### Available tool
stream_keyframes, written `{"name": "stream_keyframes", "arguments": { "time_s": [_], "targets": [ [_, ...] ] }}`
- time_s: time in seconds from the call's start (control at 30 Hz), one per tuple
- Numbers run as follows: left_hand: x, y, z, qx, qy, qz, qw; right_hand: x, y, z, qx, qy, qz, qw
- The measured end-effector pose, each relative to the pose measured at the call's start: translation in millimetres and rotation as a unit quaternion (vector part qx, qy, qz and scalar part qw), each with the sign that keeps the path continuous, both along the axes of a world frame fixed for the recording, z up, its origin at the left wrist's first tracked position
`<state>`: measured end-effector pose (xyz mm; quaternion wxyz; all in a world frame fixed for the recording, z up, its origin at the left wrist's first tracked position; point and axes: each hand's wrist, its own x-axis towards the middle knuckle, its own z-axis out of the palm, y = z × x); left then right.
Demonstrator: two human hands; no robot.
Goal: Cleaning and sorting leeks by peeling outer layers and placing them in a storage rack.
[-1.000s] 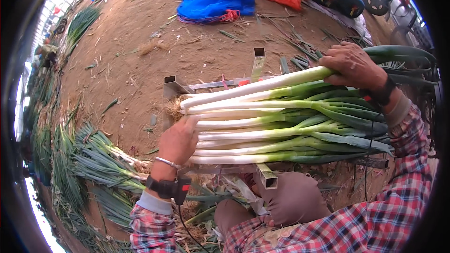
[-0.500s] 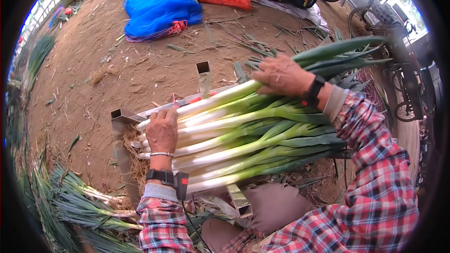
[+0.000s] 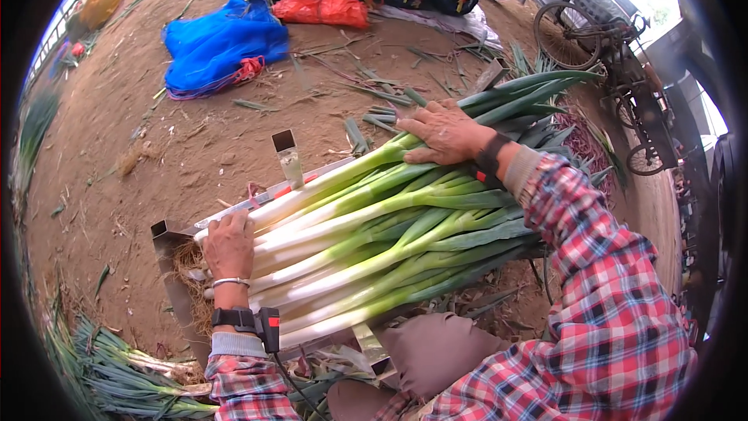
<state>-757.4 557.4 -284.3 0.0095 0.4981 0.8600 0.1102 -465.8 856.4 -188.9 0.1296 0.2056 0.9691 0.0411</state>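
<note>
If you push the far-side stalks too hard, the spring onions could roll over the rail of the metal frame that they lie across; no tie shows around them. Twisting or pressing with your right hand might crease the leaves, and dragging could snag the roots at the frame's end.

Your hands are well apart: the left rests over the white ends near the roots, the right lies across the far green necks, thumb and fingers spread. You can't tell from here how firmly either grips.

The stalks lie side by side, long and straight, glossy white turning pale green, then dark leaves, with tangled brown roots.
</note>
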Motion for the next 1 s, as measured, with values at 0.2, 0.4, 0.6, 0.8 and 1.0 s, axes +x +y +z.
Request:
{"name": "stream_keyframes", "arguments": {
  "time_s": [0.2,0.4,0.6,0.8,1.0],
  "targets": [
    [-6,-2,-1,-0.028,-0.034,-0.005,0.999,1,-6,-3,-0.053,-0.050,-0.006,0.997],
    [-11,-2,-9,0.004,-0.037,0.019,0.999,-28,11,-19,-0.085,-0.100,-0.023,0.991],
    [8,-9,-17,0.118,-0.014,0.025,0.993,-8,16,-17,-0.094,-0.031,-0.019,0.995],
    [4,-29,-17,0.094,-0.001,0.009,0.996,-31,-38,5,-0.129,0.001,0.078,0.989],
    [12,-23,-11,0.095,-0.002,-0.008,0.995,-56,-41,-26,-0.098,-0.031,0.128,0.986]
  ]
}}
